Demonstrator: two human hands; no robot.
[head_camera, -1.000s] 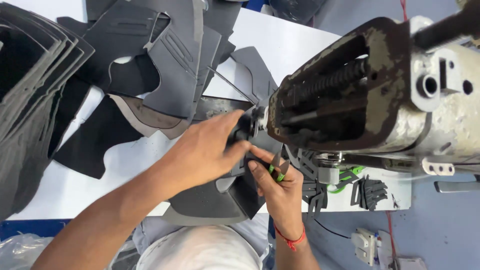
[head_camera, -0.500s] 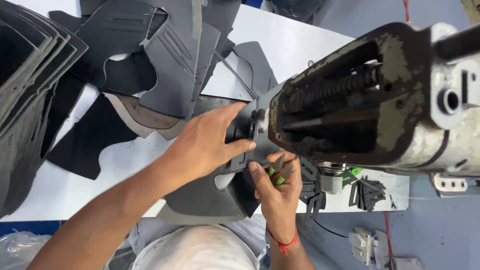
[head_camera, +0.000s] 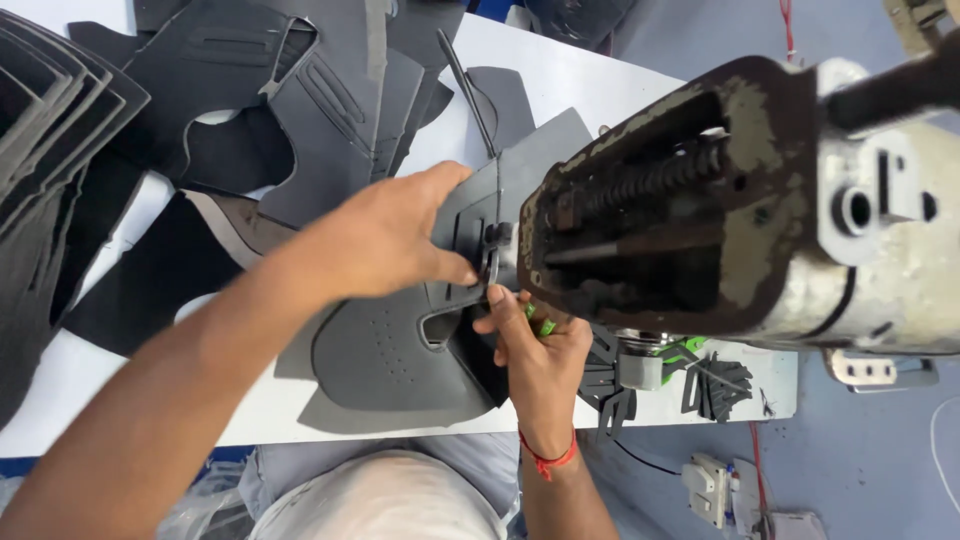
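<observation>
Guiding a grey shoe-upper piece (head_camera: 400, 350) under the sewing machine head (head_camera: 720, 210), near the desk's (head_camera: 130, 420) front edge.

Right hand (head_camera: 540, 355) pinching its edge beside green-handled snips (head_camera: 540, 322); left hand (head_camera: 385, 240) pressing it flat, fingers (head_camera: 445, 265) curled on it. Risky: fingertips close to the needle area, hidden under the head.

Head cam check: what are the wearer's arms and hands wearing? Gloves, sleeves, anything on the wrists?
No gloves on the left hand or the right hand. Both forearms are bare as far as the view shows, no sleeves in sight. A thin red thread band circles the right wrist. No watch or rings visible.
</observation>
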